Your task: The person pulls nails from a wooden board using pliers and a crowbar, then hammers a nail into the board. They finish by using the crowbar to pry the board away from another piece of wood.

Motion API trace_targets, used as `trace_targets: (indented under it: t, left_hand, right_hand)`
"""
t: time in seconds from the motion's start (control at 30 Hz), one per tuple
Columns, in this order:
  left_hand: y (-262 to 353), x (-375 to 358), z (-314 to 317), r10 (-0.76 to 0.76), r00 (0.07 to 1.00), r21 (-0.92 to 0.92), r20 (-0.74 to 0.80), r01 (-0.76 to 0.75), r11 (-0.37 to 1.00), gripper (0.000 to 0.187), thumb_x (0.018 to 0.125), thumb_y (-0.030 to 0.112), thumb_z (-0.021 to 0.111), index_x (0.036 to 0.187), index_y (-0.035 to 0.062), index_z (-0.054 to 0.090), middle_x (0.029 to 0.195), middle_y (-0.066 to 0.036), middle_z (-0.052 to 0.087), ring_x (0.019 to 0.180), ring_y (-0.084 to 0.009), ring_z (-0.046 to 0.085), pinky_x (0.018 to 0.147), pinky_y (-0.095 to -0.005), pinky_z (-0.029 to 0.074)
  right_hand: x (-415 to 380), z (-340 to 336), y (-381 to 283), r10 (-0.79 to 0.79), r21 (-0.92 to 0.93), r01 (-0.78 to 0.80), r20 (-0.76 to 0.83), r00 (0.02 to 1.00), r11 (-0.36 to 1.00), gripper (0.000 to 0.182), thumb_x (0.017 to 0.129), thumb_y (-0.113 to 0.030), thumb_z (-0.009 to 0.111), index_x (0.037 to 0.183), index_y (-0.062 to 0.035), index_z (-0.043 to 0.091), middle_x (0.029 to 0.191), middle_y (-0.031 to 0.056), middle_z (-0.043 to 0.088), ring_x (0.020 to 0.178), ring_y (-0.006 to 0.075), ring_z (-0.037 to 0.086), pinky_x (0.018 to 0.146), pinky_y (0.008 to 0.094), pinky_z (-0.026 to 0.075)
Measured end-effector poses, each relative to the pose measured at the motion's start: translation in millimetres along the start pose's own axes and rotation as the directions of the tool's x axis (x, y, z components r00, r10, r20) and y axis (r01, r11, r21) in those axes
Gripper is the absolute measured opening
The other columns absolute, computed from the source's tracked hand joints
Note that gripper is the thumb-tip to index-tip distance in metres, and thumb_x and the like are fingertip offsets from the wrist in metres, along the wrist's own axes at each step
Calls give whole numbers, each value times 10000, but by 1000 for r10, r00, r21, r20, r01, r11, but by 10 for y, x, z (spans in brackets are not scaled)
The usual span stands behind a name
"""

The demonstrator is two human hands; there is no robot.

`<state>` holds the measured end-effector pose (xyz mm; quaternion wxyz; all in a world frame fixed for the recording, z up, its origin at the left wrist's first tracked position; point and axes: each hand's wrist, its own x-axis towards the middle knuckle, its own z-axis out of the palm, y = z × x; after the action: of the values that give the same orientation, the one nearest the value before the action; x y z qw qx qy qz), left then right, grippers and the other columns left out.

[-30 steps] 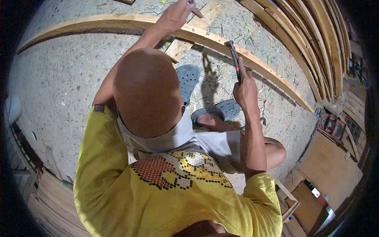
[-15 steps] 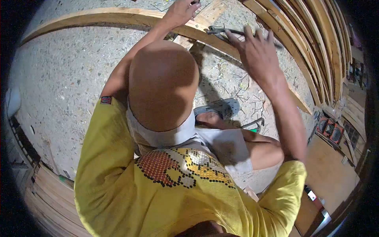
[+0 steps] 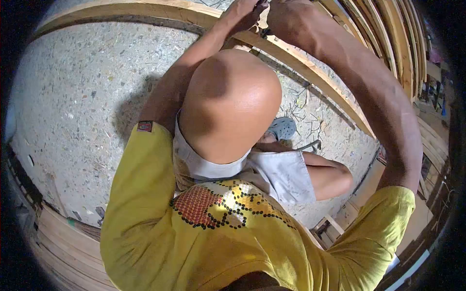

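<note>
My left hand (image 3: 244, 13) is at the top edge of the view, above a long wooden beam (image 3: 160, 8). Its fingers are curled around something small and dark, mostly hidden. Close beside it, my right hand (image 3: 293, 22) is curled with its back toward me, and its fingertips are out of sight. A small dark piece (image 3: 265, 33) shows just below that hand, against the wood, too little of it to name. The beam runs on below my right hand as a second length (image 3: 310, 72) toward the lower right.
Several stacked curved-looking boards (image 3: 383, 34) stand at the upper right. Nails or thin scraps (image 3: 303, 99) litter the speckled floor (image 3: 97, 87). A hooked metal bar (image 3: 310, 145) lies by my folded leg. More planks (image 3: 68, 247) are at the lower left.
My right hand has moved up and left, beside my left hand, and its spread fingers have curled. The plier-like tool on the beam no longer shows there. My left hand has shifted slightly right.
</note>
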<state>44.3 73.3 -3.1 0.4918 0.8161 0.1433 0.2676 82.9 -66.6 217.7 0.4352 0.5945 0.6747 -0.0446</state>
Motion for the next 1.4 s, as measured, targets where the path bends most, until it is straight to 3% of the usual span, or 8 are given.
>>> trace_targets:
  t: [0.23, 0.33, 0.4, 0.9, 1.23, 1.3, 1.37, 1.4]
  left_hand:
    - [225, 44, -133, -219, 968, -23, 122, 223, 975, 204, 1004, 198, 559, 918, 14, 543, 750, -134, 516, 695, -262, 555, 642, -437, 459]
    - [226, 22, -154, -464, 804, -506, 372, 595, 625, 199, 1002, 175, 574, 909, 5, 526, 760, -142, 494, 689, -274, 509, 652, -434, 442]
    - [92, -61, -83, 48, 999, -40, -17, -49, 998, 193, 1003, 143, 569, 899, -8, 508, 782, -161, 475, 701, -308, 491, 675, -439, 431]
    - [-26, -91, -102, 117, 988, 30, -97, -115, 993, 156, 993, 153, 538, 992, -3, 547, 903, -253, 564, 875, -476, 574, 778, -528, 467]
    - [56, -106, -133, 144, 986, -14, -89, -146, 989, 203, 1019, 188, 535, 1010, -15, 535, 941, -256, 566, 876, -493, 572, 760, -544, 461]
    - [130, -121, -176, 103, 993, -15, -58, -104, 994, 202, 1025, 192, 531, 1014, -10, 539, 940, -254, 566, 874, -491, 574, 756, -543, 461]
    - [50, -101, -113, 50, 998, -16, -29, -51, 999, 203, 1031, 197, 527, 1018, -5, 543, 940, -253, 567, 873, -490, 576, 752, -541, 462]
    - [-135, -43, 14, 163, 984, 78, -70, -158, 984, 203, 1035, 222, 562, 1068, 23, 580, 954, -173, 637, 866, -339, 629, 780, -460, 503]
  right_hand:
    - [46, 6, 21, -40, -7, 40, 18, 999, 999, 317, 963, -211, 618, 1264, -141, 688, 1209, 99, 660, 1227, 253, 589, 1045, 508, 402]
    - [65, 21, 34, -40, -14, 41, 17, 999, 999, 319, 965, -197, 622, 1277, -162, 680, 1199, 84, 663, 1233, 236, 589, 1021, 459, 442]
    - [77, 36, 41, -38, -27, 39, 12, 999, 999, 322, 967, -188, 625, 1285, -176, 676, 1193, 74, 665, 1236, 224, 589, 1004, 426, 469]
    - [-150, 612, 73, -89, -228, 2, -375, 923, 974, 485, 949, -154, 634, 1427, -147, 552, 1272, 141, 574, 1129, 292, 623, 901, 399, 506]
    - [-351, 671, 55, 16, -49, -31, -280, 960, 998, 611, 928, -94, 580, 1527, -178, 491, 1272, 152, 532, 1159, 320, 563, 909, 429, 499]
    - [-410, 873, 82, 120, 235, -63, -235, 965, 970, 663, 939, -33, 541, 1573, -197, 443, 1199, 151, 567, 1120, 338, 587, 895, 424, 512]
    - [-388, 1267, 21, 304, 941, -132, 33, 952, 311, 700, 911, 74, 492, 1570, -155, 435, 1182, 194, 642, 1047, 351, 639, 947, 406, 534]
    - [-396, 1338, 58, 304, 940, -132, 33, 952, 314, 700, 911, 74, 492, 1570, -155, 435, 1182, 194, 642, 1047, 351, 639, 947, 406, 534]
